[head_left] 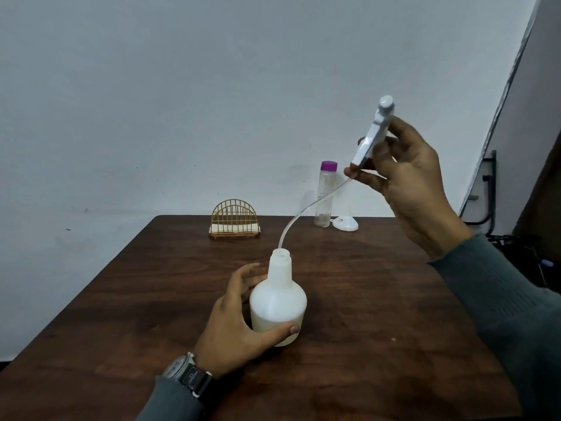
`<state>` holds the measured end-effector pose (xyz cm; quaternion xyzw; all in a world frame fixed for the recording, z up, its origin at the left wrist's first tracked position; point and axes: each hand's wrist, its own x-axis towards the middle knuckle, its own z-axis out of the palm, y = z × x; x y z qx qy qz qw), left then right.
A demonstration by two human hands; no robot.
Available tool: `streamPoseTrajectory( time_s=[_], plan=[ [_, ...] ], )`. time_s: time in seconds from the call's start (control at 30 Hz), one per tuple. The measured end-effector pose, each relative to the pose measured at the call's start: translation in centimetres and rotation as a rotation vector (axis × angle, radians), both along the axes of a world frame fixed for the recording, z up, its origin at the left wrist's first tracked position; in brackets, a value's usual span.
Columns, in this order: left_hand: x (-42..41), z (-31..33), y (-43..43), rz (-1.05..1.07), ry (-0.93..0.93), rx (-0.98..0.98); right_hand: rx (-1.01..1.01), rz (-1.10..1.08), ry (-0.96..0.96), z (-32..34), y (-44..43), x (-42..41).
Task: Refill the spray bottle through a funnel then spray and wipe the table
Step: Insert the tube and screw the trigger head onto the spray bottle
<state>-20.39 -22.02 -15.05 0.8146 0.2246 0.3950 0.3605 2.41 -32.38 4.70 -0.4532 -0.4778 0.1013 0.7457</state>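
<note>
White plastic, the spray bottle (277, 302) is standing upright near the middle of the table (379, 299), its open neck pointing straight up. The left hand (233, 323) is wrapping its base, thumb across the front, fingers spread behind. The right hand (409, 177) is pinching the spray head (375, 133) high above, nozzle tilting up; its dip tube (303, 208) is curving down into the neck. By the far edge, 1 funnel (346, 223) is lying beside a clear bottle (325, 196), a napkin holder (234, 220) sitting further left.
</note>
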Motion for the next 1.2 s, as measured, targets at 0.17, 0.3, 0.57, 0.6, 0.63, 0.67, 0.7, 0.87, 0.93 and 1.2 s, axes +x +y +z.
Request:
streamPoseTrajectory(
  time_s=[0.17, 0.3, 0.57, 0.6, 0.63, 0.67, 0.7, 0.87, 0.93, 1.2],
  plan=[
    [0.0, -0.1, 0.0, 0.024, 0.007, -0.004, -0.247, 0.162, -0.055, -1.2, 1.0, -3.2],
    [0.0, -0.1, -0.2, 0.025, 0.0, 0.007, -0.427, 0.222, -0.14, -4.8, 3.5, -5.3],
    [0.0, 0.1, -0.3, 0.037, 0.002, 0.019, -0.488, 0.199, -0.202, -9.8, 4.1, -5.3],
    [0.0, 0.1, -0.3, 0.036, 0.001, 0.022, -0.479, 0.189, -0.18, -10.3, 4.1, -5.3],
    [0.0, 0.1, -0.3, 0.034, 0.0, 0.023, -0.467, 0.177, -0.165, -10.5, 4.1, -5.3],
    [0.0, 0.1, -0.3, 0.033, -0.001, 0.023, -0.457, 0.175, -0.161, -10.7, 4.2, -5.3],
    [0.0, 0.1, -0.3, 0.034, 0.0, 0.024, -0.451, 0.179, -0.163, -10.7, 4.2, -5.3],
    [0.0, 0.3, -0.4, 0.036, -0.017, 0.04, -0.451, 0.219, -0.182, -10.8, 3.9, -5.1],
    [0.1, 0.2, -0.4, 0.035, -0.024, 0.037, -0.464, 0.216, -0.186, -10.9, 3.7, -5.2],
    [0.3, 0.0, -0.6, 0.031, -0.036, 0.044, -0.472, -0.037, -0.371, -10.5, 2.6, -6.5]
  ],
)
